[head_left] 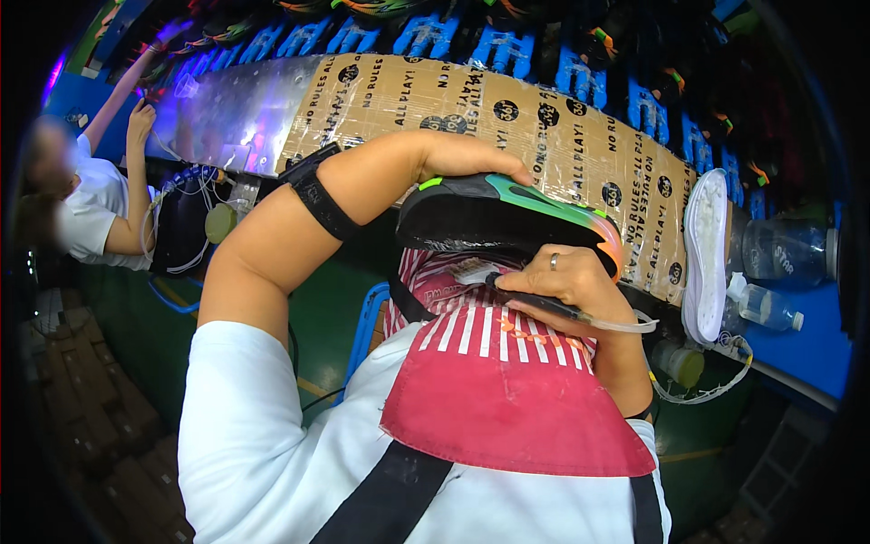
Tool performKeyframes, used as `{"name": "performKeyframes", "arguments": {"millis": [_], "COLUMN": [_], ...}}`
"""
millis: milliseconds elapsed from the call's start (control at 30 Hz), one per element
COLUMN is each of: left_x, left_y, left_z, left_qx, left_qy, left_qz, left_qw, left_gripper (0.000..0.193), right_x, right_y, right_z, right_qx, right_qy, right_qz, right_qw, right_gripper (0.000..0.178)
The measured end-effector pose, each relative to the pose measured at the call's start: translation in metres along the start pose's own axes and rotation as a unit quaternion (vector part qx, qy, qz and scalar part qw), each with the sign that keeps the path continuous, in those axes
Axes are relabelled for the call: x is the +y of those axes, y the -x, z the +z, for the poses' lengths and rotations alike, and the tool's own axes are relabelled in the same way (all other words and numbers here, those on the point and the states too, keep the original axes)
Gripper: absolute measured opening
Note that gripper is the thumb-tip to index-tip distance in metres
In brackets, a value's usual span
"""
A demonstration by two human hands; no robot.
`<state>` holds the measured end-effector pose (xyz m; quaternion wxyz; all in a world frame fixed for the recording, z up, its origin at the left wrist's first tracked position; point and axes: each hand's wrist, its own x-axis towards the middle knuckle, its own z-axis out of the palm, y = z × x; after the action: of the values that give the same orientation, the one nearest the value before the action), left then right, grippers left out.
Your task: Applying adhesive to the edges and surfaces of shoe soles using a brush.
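My left hand (471,156) is closed over the far side of a shoe upper (507,218), its fingers mostly hidden behind it. The upper is black along its bottom, with green and orange-pink at the right end. It is tilted, with its dark bottom facing me. My right hand (571,275), wearing a ring, grips the dark handle of a brush (544,304) just below the upper. The pale bristles (471,270) point left, apart from the upper. A clear tube (621,324) runs from the handle's right end. A white shoe sole (705,254) lies to the right.
Printed cardboard (399,100) covers the bench, beside a metal sheet (236,109). Blue holders (503,50) carrying shoes line the far side. Clear bottles (787,249) stand right. A jar (681,361) hangs near the bench edge. A co-worker (100,204) is at left.
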<state>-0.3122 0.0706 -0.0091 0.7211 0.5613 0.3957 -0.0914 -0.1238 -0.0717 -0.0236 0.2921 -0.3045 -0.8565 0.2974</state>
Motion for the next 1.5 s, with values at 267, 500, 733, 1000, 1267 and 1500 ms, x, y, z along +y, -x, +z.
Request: {"name": "performKeyframes", "arguments": {"millis": [267, 500, 733, 1000, 1267, 1500], "left_x": [0.003, -0.035, -0.053, -0.056, -0.045, -0.042], "left_y": [0.001, -0.019, -0.027, -0.029, -0.021, 0.014], "left_z": [-0.006, 0.005, 0.028, 0.025, 0.03, 0.034], "left_qx": [0.007, -0.011, -0.018, -0.002, 0.077, 0.318], "left_qy": [-0.008, 0.336, 0.447, 0.482, 0.491, 0.375], "left_qz": [0.003, 0.054, 0.112, 0.15, 0.214, 0.354], "left_qw": [1.0, 0.94, 0.887, 0.863, 0.841, 0.796], "left_gripper": [0.048, 0.041, 0.041, 0.046, 0.059, 0.075], "right_x": [-0.003, 0.001, 0.031, 0.031, 0.007, 0.014], "right_y": [0.002, 0.003, 0.018, 0.015, -0.006, 0.019], "right_z": [-0.003, -0.009, -0.012, -0.021, -0.017, -0.033], "right_qx": [0.041, 0.224, 0.288, 0.436, 0.305, 0.412], "right_qy": [0.011, -0.137, -0.221, -0.066, 0.026, 0.041], "right_qz": [0.024, 0.194, 0.273, 0.251, 0.056, 0.162], "right_qw": [0.999, 0.945, 0.891, 0.862, 0.95, 0.896], "right_gripper": [0.023, 0.022, 0.019, 0.017, 0.022, 0.022]}}
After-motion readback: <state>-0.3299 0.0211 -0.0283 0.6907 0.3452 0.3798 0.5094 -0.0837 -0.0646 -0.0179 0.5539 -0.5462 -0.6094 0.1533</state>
